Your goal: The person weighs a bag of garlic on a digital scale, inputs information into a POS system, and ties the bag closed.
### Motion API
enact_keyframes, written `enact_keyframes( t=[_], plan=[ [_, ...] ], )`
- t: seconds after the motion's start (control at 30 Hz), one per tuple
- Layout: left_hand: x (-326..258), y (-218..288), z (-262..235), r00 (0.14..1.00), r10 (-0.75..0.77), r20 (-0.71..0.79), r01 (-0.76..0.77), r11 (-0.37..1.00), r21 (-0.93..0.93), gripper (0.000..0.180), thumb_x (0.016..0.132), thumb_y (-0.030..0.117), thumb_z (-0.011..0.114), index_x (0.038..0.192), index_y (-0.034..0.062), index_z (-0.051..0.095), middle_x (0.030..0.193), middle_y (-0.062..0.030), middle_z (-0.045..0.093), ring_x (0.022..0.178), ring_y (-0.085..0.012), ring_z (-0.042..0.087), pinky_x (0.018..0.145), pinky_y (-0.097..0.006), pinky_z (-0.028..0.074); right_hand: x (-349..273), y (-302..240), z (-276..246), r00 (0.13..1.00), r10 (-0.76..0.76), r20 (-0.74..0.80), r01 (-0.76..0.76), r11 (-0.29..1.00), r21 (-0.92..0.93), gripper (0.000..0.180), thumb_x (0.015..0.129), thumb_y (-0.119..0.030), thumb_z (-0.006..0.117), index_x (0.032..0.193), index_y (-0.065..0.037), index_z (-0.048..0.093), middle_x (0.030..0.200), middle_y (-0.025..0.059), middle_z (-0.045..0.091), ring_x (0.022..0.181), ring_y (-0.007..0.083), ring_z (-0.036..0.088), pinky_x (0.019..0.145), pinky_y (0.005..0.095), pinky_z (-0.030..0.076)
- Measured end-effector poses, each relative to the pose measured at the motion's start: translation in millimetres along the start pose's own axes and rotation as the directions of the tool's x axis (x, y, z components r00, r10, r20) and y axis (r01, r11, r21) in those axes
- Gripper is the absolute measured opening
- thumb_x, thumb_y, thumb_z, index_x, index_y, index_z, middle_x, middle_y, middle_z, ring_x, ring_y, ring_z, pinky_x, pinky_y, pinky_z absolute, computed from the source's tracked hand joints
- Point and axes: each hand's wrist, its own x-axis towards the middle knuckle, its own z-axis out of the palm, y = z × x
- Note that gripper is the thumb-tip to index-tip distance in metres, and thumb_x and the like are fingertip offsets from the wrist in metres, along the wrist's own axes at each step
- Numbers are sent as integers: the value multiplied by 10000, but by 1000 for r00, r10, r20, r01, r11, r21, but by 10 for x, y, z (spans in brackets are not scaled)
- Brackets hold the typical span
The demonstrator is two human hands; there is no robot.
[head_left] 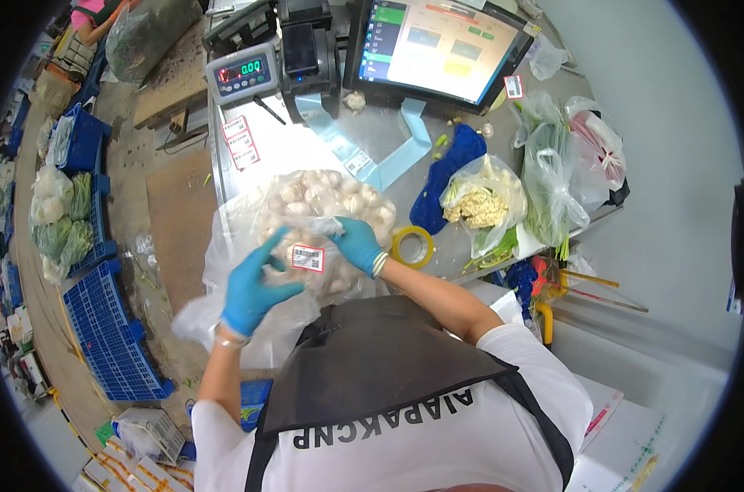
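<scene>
Both gloved hands, left hand [253, 287] spread and right hand [358, 243] pinching, reach forward.

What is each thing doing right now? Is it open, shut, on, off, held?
Clear bag of white bulbs: lying on the counter, price sticker stuck on, held by both hands.
Left hand: blue-gloved, fingers spread against the bag.
Right hand: blue-gloved, pinching the bag's plastic.
Scale display: switched on, digits lit.
Touchscreen: on, showing coloured buttons.
Yellow tape roll: lying flat, untouched.
Bag of cauliflower: open at the top.
</scene>
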Motion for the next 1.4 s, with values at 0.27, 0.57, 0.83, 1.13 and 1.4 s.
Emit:
enact_keyframes(
  t=[0.27, 0.57, 0.83, 1.13, 1.4],
  plan=[
    [-1133, -569, -1131, 971, -188, -145, 238, 773, 588, 647, 692, 68, 768, 1306, 77, 563, 1265, -102, 495, 1142, -244, 534, 960, -334, 442, 242, -880, -1164, 990, 136, -17, -86, 712, 696, 239, 930, -180, 626, 1003, 39, 690, 888, 79, 702, 788, 114, 619, 721, 268, 483],
    [-299, -400, -2062, 214, 297, -931, 457, 811, 364, 286, 968, 216, 533, 977, -55, 625, 847, -208, 654, 733, -296, 606, 690, -385, 481, -512, -1673, -2625, 939, -35, -342, 154, 932, 328, 235, 944, -183, 627, 1121, -30, 604, 975, 25, 618, 846, 84, 564, 790, 259, 473],
    [1213, -234, -215, 838, -230, -495, -218, 691, -690, 100, 849, 49, 669, 943, 39, 635, 854, -27, 627, 787, -142, 596, 721, -289, 494, -986, -1621, -3229, 823, 1, -569, 295, 854, 429, 283, 923, -257, 654, 1044, -6, 605, 871, 62, 621, 800, 144, 589, 749, 282, 471],
    [978, -1571, 330, 974, -145, 173, 222, 486, -845, 453, 787, -91, 561, 1225, 21, 586, 1120, -57, 633, 1010, -172, 604, 884, -279, 493, -672, -1345, -2787, 980, 5, -200, 116, 801, 588, 153, 901, -204, 622, 938, -57, 600, 859, 30, 588, 787, 131, 560, 726, 267, 442],
    [687, -2081, -326, 685, -214, -696, 273, 962, -28, 227, 807, 137, 631, 960, -27, 600, 875, -109, 640, 735, -222, 592, 720, -341, 505, -316, -1402, -1939, 997, -76, 20, 60, 905, 421, 162, 916, -111, 631, 1014, -3, 701, 859, 51, 672, 804, 124, 615, 737, 266, 475]
  ],
)
